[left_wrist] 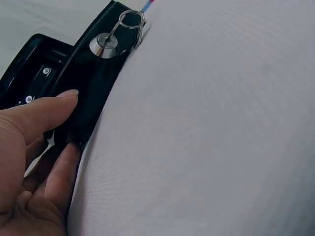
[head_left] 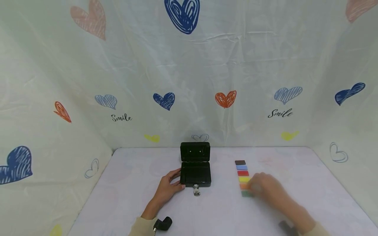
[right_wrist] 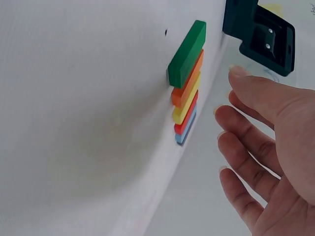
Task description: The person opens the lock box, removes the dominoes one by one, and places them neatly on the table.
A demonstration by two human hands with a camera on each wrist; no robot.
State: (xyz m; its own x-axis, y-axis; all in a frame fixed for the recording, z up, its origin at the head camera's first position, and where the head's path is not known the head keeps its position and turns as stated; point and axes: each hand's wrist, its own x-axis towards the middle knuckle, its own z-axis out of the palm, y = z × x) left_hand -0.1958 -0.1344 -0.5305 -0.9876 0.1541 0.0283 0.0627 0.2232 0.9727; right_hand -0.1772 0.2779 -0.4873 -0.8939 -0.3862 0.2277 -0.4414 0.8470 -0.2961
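A small black cash box (head_left: 195, 174) stands with its lid (head_left: 195, 152) raised, and a key with a ring (head_left: 196, 191) sits in its front lock. My left hand (head_left: 167, 186) holds the box's left front corner. In the left wrist view the thumb (left_wrist: 61, 104) lies on the front face, the other fingers round the side. My right hand (head_left: 267, 190), blurred, hovers by a column of flat coloured blocks: black (head_left: 240, 162), blue (head_left: 241, 167), red (head_left: 243, 173), yellow (head_left: 243, 179), orange (head_left: 243, 186) and green (head_left: 246, 194). Its fingers are loosely bent around nothing in the right wrist view.
A white cloth covers the table (head_left: 118, 196). Behind it and at both sides hangs a pale curtain (head_left: 195, 68) printed with hearts and the word "Smile". A black strap device (head_left: 163, 224) is on my left wrist.
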